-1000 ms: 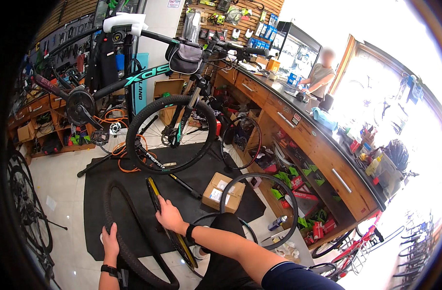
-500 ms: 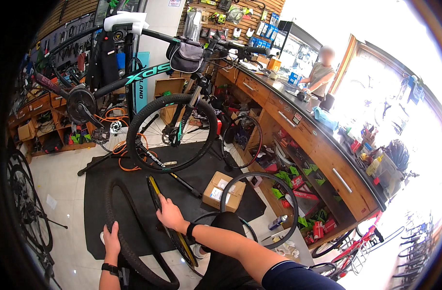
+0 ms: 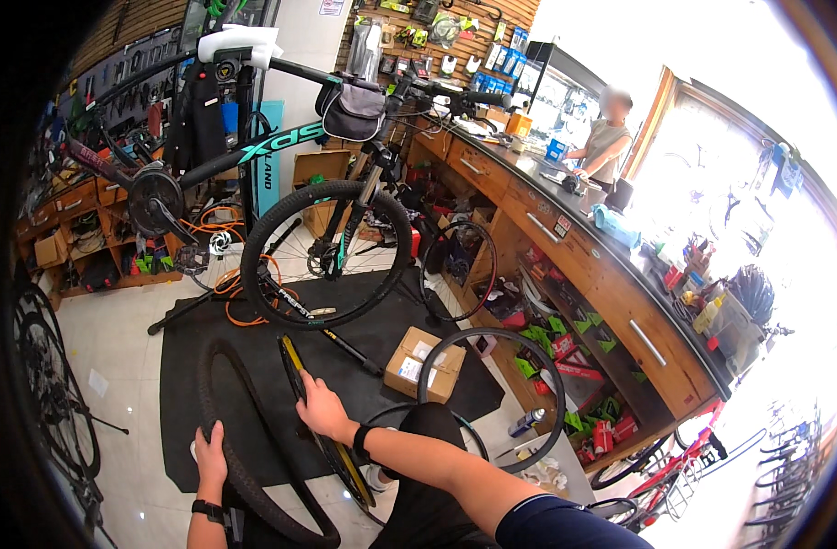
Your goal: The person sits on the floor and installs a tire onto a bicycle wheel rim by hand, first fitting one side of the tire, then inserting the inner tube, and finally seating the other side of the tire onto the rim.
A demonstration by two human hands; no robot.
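My left hand (image 3: 212,465) is closed round the side of a loose black bicycle tyre (image 3: 209,384), which stands upright at the lower left. To its right a bicycle wheel (image 3: 354,479) without a tyre stands on edge, a yellow band running round its rim. My right hand (image 3: 324,408) grips this wheel near its middle, index finger along the rim, the other fingertips partly hidden behind the hand. The tyre and the wheel stand side by side, apart at the top. My legs hide part of the wheel's lower end.
A bicycle (image 3: 281,144) hangs on a repair stand ahead, over a black mat (image 3: 190,366). A cardboard box (image 3: 417,359), another tyre (image 3: 559,403) and a spray can (image 3: 525,422) lie to the right. A wooden workbench (image 3: 601,274) runs along the right, with a person (image 3: 611,142) behind it.
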